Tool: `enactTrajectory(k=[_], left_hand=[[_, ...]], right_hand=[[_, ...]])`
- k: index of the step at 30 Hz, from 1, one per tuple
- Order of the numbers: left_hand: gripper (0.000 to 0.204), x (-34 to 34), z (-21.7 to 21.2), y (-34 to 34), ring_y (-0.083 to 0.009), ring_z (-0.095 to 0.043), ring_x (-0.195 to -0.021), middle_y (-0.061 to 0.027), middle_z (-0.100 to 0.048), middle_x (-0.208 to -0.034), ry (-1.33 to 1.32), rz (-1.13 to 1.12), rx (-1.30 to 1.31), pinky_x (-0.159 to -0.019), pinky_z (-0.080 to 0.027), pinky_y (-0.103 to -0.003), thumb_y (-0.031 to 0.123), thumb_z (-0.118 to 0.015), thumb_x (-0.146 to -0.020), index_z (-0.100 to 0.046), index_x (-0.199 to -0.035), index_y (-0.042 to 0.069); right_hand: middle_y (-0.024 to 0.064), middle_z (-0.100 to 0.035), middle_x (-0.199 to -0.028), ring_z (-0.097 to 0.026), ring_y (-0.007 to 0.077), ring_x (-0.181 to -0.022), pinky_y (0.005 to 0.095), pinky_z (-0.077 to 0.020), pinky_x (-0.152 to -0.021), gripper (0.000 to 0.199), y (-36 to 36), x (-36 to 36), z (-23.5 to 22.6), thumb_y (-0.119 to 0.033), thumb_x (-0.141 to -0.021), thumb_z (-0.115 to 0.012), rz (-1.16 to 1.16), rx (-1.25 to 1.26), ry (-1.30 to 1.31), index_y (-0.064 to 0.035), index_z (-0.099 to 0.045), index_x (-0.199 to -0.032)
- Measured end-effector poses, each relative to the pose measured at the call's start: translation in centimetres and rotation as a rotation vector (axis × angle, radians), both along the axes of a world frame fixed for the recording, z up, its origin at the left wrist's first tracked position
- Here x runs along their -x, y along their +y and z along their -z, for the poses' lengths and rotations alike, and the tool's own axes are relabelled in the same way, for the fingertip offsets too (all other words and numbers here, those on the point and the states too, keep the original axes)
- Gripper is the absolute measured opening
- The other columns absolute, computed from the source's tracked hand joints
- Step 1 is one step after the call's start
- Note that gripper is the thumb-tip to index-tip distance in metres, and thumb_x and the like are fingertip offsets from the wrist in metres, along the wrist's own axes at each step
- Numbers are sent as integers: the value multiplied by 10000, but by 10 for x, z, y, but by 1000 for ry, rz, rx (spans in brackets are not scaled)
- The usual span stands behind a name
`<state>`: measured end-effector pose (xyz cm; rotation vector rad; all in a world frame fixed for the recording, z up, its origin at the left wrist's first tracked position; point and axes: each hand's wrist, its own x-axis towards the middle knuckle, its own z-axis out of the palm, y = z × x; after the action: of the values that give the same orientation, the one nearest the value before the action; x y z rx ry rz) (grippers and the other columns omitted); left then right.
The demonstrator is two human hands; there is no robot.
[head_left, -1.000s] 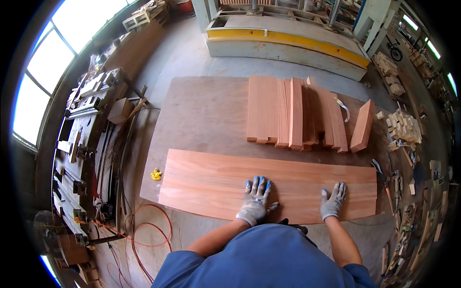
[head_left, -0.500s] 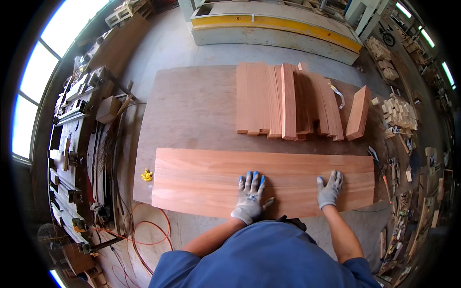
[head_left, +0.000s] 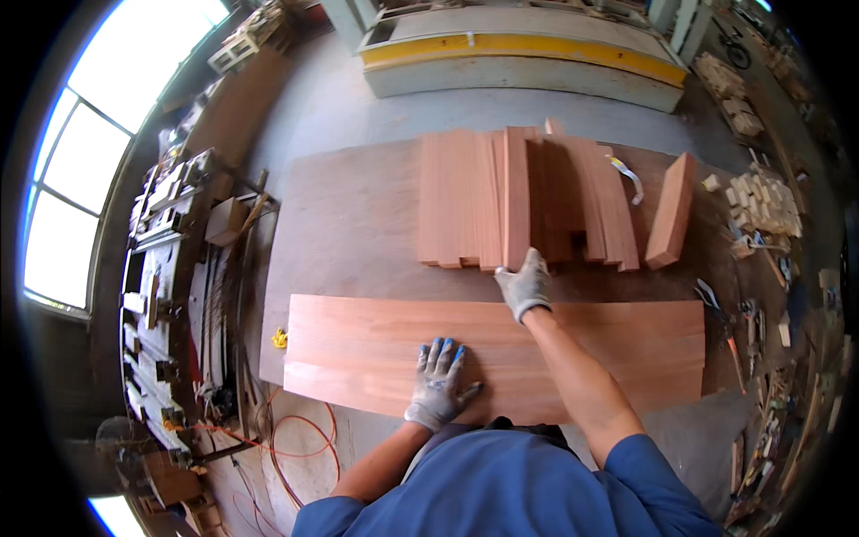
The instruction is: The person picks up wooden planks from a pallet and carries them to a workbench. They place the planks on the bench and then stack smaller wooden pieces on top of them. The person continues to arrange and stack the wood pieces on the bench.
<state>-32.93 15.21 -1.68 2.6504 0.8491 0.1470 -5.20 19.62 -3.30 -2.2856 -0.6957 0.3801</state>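
Observation:
A wide reddish wooden panel [head_left: 376,345] lies across the near edge of the brown worktable [head_left: 349,215]. My left hand [head_left: 438,385], in a grey glove with blue fingertips, rests flat on the panel with fingers spread. My right hand [head_left: 525,283], also gloved, reaches past the panel to the near end of an upright plank [head_left: 515,192] in a row of reddish planks [head_left: 461,197] and touches it; whether it grips is unclear. A separate short plank [head_left: 672,210] lies to the right of the row.
A yellow tape measure [head_left: 280,338] sits at the table's left edge. Orange cable [head_left: 300,447] coils on the floor. A machine with a yellow stripe [head_left: 528,54] stands behind the table. Wood offcuts [head_left: 761,201] and hand tools [head_left: 729,322] lie at right; clutter racks [head_left: 165,268] at left.
My right hand has lifted off the panel's right part and reached forward to the near end of the plank row. My left hand stays on the panel. The view has tilted forward.

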Motion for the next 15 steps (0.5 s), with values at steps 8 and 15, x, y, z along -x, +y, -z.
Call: enactTrajectory(k=[8, 15], left_hand=[[802, 6, -2, 2, -458, -301, -1492, -255, -425, -1540, 11, -20, 21, -1232, -172, -624, 509, -705, -887, -483, -1488, 27], [805, 6, -1, 7, -454, -224, -1525, -264, -363, -1586, 13, 32, 67, -1250, -110, -610, 519, -646, -925, -438, -1523, 22]], right_hand=[[306, -662, -1161, -637, 440, -1129, 455, -506, -1006, 587, -46, -5, -55, -285, -755, -751, -52, -10, 133, 90, -590, -1176], [293, -710, -1078, -685, 415, -1039, 445, -531, -939, 600, -51, -6, -76, -365, -749, -770, -54, 58, 338, 96, -626, -1105]])
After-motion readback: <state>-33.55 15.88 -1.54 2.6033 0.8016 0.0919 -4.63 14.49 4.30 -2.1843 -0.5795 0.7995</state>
